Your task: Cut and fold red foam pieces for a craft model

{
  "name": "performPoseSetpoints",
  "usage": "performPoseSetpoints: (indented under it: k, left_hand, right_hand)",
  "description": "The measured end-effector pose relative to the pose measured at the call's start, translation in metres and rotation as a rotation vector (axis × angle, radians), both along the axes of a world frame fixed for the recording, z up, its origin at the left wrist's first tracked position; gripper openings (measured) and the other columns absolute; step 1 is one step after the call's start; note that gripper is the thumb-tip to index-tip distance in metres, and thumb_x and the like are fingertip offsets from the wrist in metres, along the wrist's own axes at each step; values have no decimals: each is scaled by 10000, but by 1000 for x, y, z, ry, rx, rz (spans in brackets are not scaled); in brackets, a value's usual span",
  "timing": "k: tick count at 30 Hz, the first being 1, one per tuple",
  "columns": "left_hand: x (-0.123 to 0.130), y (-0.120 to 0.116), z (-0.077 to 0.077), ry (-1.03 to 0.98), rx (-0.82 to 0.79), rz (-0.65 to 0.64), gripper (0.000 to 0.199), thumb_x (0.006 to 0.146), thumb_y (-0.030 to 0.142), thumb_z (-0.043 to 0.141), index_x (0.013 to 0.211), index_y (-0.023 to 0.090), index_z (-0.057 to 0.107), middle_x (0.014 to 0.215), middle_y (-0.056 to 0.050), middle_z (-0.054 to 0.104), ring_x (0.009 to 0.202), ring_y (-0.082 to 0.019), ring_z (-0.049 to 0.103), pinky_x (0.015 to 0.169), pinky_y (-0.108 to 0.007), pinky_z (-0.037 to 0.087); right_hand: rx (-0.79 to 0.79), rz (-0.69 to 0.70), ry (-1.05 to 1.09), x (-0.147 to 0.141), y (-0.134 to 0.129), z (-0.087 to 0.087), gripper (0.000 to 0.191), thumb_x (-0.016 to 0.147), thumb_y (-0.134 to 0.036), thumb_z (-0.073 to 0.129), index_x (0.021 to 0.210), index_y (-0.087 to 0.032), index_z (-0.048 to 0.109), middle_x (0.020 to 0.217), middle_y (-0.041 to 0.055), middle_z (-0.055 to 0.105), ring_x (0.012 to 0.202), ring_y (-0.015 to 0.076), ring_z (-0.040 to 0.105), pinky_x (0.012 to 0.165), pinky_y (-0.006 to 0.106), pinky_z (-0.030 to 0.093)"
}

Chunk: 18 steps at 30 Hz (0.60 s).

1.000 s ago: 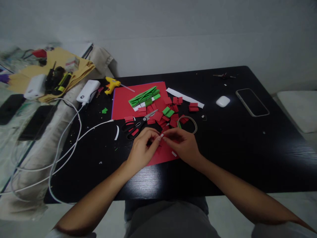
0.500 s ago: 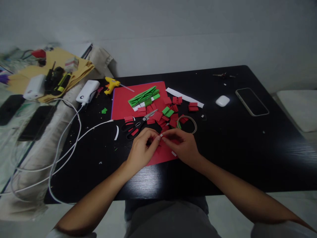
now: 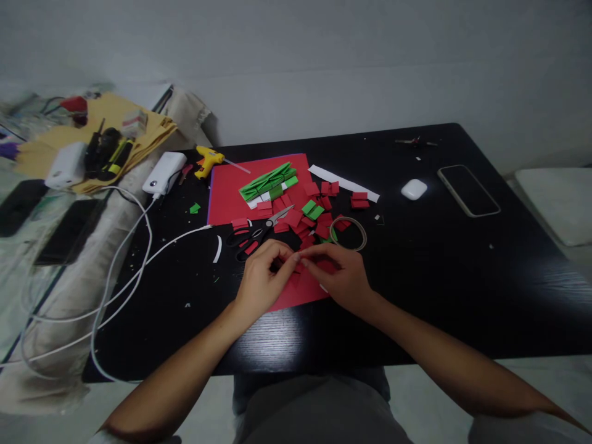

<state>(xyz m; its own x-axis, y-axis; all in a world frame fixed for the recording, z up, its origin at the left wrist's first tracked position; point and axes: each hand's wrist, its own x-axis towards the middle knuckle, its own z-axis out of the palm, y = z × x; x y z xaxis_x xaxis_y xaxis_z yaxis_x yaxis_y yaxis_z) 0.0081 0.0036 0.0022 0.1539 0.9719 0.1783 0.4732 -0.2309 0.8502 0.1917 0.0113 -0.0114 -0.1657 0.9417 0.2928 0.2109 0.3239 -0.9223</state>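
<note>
My left hand [image 3: 263,274] and my right hand [image 3: 345,274] meet above a red paper sheet [image 3: 298,299] near the table's front. Both are closed in a pinch, thumb against forefinger, fingertips touching. Between them is a small white piece of paper [image 3: 297,255], almost wholly covered by the fingers. Just beyond lie several folded red paper pieces [image 3: 292,218] and a folded green piece [image 3: 312,209]. Black-handled scissors [image 3: 259,232] lie left of the pile, partly over red pieces. A roll of tape [image 3: 363,233] rests on its side beyond my right hand.
Behind the pile, a green pleated paper bundle [image 3: 268,180] lies on a larger red sheet [image 3: 226,191]. A yellow glue gun [image 3: 209,161], power bank [image 3: 164,172] and white cables [image 3: 150,243] occupy the left. To the right are an earbud case [image 3: 414,189] and a phone [image 3: 469,191].
The white piece between my fingertips, plainly visible before, is now mostly covered. My right fingers have shifted slightly left and closer to the left thumb. The other things stay in place.
</note>
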Motion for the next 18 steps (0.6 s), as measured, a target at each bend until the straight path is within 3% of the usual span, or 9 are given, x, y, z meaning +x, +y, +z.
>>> performPoseSetpoints:
  k: [18]
  left_hand:
    - [1,-1,3,-71,-200,117,311,884,450,712,746,173,683,710,-3,663,639,-128,576,601,-243,424]
  right_hand:
    - [-1,-18,72,-4,-6,5,106,882,-182,732,973,-228,762,921,24,805,811,169,761,789,285,624]
